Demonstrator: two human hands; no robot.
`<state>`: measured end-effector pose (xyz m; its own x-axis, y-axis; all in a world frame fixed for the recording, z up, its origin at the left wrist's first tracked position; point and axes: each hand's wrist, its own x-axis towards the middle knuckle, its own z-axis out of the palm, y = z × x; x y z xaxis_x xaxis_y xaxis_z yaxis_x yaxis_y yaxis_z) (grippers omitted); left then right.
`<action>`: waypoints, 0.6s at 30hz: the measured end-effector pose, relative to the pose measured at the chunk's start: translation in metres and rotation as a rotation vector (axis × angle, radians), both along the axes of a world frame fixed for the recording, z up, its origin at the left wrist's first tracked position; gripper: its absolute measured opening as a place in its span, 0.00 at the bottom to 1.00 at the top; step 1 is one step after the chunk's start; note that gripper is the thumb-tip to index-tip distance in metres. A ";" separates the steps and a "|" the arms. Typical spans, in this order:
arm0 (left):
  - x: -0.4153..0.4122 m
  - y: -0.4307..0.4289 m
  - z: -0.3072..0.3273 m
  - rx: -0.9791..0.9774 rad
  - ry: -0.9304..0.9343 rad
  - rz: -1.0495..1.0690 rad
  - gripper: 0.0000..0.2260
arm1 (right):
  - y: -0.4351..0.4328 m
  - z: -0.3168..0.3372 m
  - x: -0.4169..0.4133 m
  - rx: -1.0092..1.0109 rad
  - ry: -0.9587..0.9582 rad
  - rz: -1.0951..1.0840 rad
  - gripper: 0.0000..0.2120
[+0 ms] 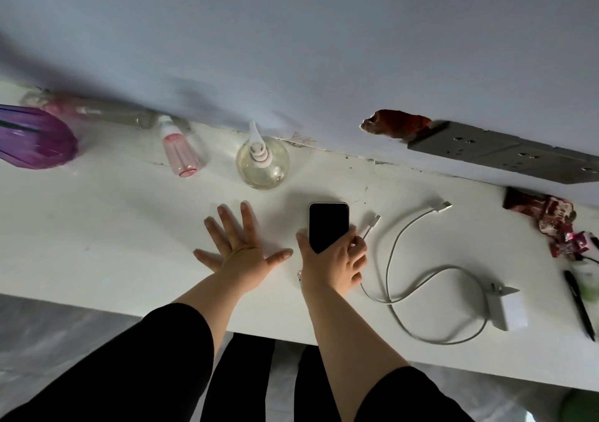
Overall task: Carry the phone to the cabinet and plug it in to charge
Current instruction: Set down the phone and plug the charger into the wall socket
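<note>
Well, the right hand's fingers [356, 253] were curled round the lower half of the phone [328, 225], thumb on its left edge, gripping it screen-up and dark over the middle of the counter [113, 243]. The right hand [334, 267] had it firmly; whether the phone's top end touched the counter, I couldn't tell. The left hand [241, 253] lay just beside it, fingers spread wide, palm down, holding nothing. Just right of the phone sat one end of the white cable [398, 256], which looped toward the counter's near edge and ran to the white charger [505, 308] near the right end. Along the back edge stood a clear pump bottle [262, 162] and a pink spray bottle [180, 151], with a purple container [32, 141] at the far left. A grey socket strip [505, 152] sat on the wall above the right side.
</note>
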<state>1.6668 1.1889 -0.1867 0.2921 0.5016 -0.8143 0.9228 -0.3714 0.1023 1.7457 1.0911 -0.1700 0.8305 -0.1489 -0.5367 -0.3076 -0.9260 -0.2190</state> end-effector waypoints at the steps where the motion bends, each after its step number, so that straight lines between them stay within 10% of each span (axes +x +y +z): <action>1: 0.000 0.001 0.001 -0.001 -0.012 0.006 0.55 | -0.003 0.002 0.001 0.019 0.034 0.016 0.49; 4: 0.004 -0.004 0.012 0.008 -0.023 0.027 0.54 | -0.027 0.021 0.003 0.173 0.137 0.053 0.51; 13: 0.054 -0.112 0.030 -0.150 -0.127 0.058 0.48 | -0.221 0.056 0.056 0.218 0.094 0.109 0.14; 18: 0.044 -0.127 0.021 -0.074 -0.016 0.148 0.63 | -0.276 0.043 0.082 -0.082 -0.068 0.104 0.30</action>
<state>1.7111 1.0623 -0.1658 0.2329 0.4785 -0.8466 0.9648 -0.2227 0.1395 1.8277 0.8150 -0.1265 0.8777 -0.1014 -0.4683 -0.1964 -0.9676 -0.1586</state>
